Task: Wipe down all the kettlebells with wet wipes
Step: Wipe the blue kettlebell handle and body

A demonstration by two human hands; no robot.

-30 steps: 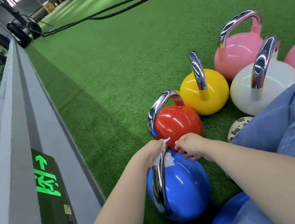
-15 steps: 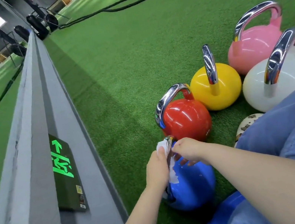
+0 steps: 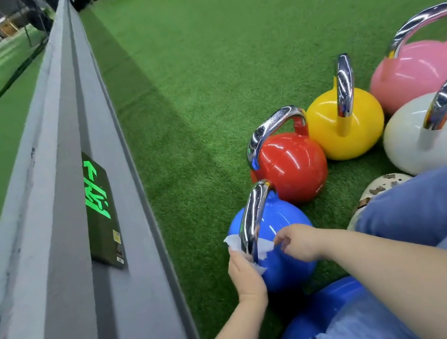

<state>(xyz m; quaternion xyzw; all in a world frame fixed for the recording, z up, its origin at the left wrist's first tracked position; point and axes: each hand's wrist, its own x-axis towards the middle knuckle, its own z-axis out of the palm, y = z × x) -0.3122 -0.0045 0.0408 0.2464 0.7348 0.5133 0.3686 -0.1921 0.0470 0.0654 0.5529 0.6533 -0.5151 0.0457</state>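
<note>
A person's left hand [image 3: 246,276] and right hand [image 3: 298,242] each pinch an end of a white wet wipe [image 3: 249,249] wrapped around the chrome handle [image 3: 254,217] of a blue kettlebell [image 3: 279,237] standing on green turf [image 3: 214,67], beside a red kettlebell [image 3: 290,167]

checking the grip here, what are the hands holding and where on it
Both hold a white wet wipe looped round the blue kettlebell's handle: left hand one end, right hand the other.
</note>
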